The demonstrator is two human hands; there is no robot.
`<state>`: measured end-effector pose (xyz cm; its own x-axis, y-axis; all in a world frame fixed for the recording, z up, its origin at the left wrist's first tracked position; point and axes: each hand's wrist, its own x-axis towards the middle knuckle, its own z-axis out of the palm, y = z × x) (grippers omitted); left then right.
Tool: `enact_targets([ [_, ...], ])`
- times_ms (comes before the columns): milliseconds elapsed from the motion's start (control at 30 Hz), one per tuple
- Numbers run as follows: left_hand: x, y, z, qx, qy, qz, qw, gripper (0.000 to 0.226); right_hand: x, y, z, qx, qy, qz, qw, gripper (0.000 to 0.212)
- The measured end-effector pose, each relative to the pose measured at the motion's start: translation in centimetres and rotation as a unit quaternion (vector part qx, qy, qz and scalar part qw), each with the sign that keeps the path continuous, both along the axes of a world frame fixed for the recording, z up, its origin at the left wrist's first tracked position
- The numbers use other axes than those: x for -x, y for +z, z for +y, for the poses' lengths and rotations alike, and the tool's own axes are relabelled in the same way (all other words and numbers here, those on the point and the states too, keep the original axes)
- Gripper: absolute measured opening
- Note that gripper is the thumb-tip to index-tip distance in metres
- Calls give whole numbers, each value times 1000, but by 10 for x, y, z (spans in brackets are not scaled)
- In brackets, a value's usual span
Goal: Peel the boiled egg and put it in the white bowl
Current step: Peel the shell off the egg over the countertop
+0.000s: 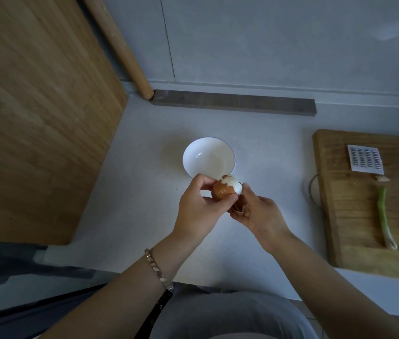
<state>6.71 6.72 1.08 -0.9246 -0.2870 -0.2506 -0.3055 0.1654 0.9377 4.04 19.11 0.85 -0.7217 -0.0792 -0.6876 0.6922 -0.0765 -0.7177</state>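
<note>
**Egg half peeled, held over the counter just short of the bowl**

Largest in our view is a bamboo board [34, 118] propped upright at the left. It stands on the pale counter [267, 148]. At the right edge we see a wooden cutting board [345, 204] lying flat. A rolling pin [120, 45] leans in the back corner, its lower end touching a dark strip [232, 102] that lies along the wall.

Both forearms reach in from below. The left hand [198, 211] grips the egg [225, 188], with the thumb below it and the fingers curled over the top. The right hand [259, 214] is cupped around brown shell bits [238, 207], and one fingertip touches the egg's bare white end.

The bowl [193, 152] sits upright on the counter just beyond the hands. From here its near rim is hidden behind the egg.

On the cutting board a scallion [384, 216] lies lengthwise, with a small white slotted card [366, 159] past its far end.

The egg itself is in the air between the two hands. The shell is still brown on its left part and peeled to white on the right. A bracelet [158, 269] circles the left wrist.
</note>
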Motion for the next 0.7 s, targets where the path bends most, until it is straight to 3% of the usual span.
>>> enact_targets([
  [100, 1, 1, 0, 17, 2, 3, 1000, 30, -1, 1, 3, 100, -5, -31, 995, 36],
  [233, 2, 2, 0, 16, 1, 4, 1000, 29, -1, 1, 3, 147, -36, -57, 987, 29],
  [500, 0, -1, 0, 25, -18, 25, 999, 31, 2, -4, 1, 19, -24, 11, 999, 25],
  [700, -2, 1, -1, -46, -5, 4, 999, 31, 0, -7, 2, -52, -3, 99, 994, 38],
])
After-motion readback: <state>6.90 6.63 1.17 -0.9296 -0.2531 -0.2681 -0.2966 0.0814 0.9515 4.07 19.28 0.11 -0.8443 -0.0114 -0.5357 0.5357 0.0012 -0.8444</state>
